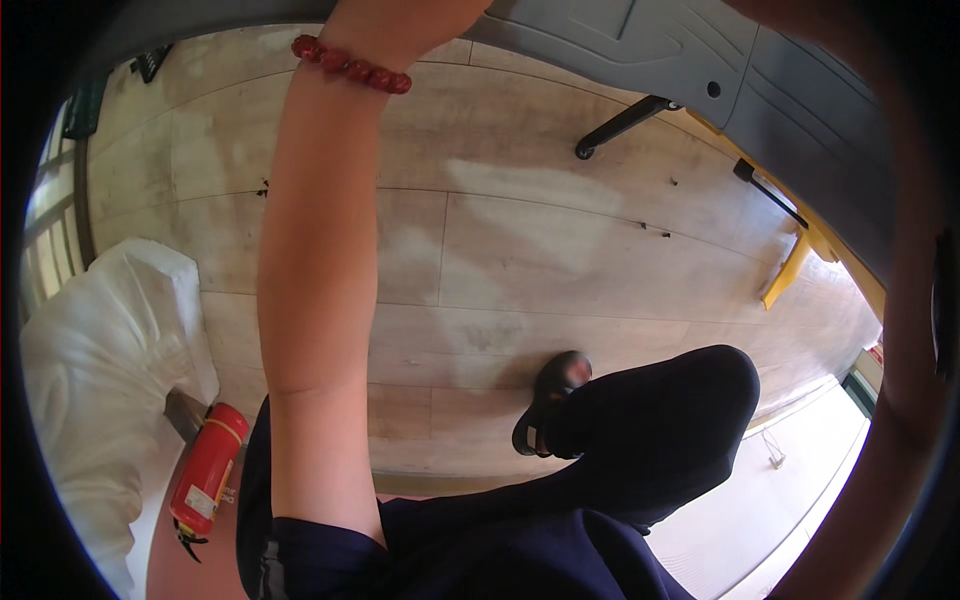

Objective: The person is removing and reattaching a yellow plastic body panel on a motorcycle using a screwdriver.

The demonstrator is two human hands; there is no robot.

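My left arm reaches straight up the head view, a red bead bracelet [352, 70] at its wrist. Only the back part of my left hand [425, 22] shows at the top edge, beside a large grey moulded panel [800, 125]. Its fingers are cut off, so whether it grips or touches the panel cannot be seen. Along the right rim runs my right arm [908, 340], bent and in shadow, its forearm leading up past the panel's right side. The right hand lies beyond the picture.
Under the panel are a yellow support [787, 270] and a black leg with a small wheel [588, 150]. A red fire extinguisher [207, 470] stands at lower left, near a white-covered bulky thing [110, 330]. Small dark bits [655, 230] lie on the wood-look floor [520, 270].
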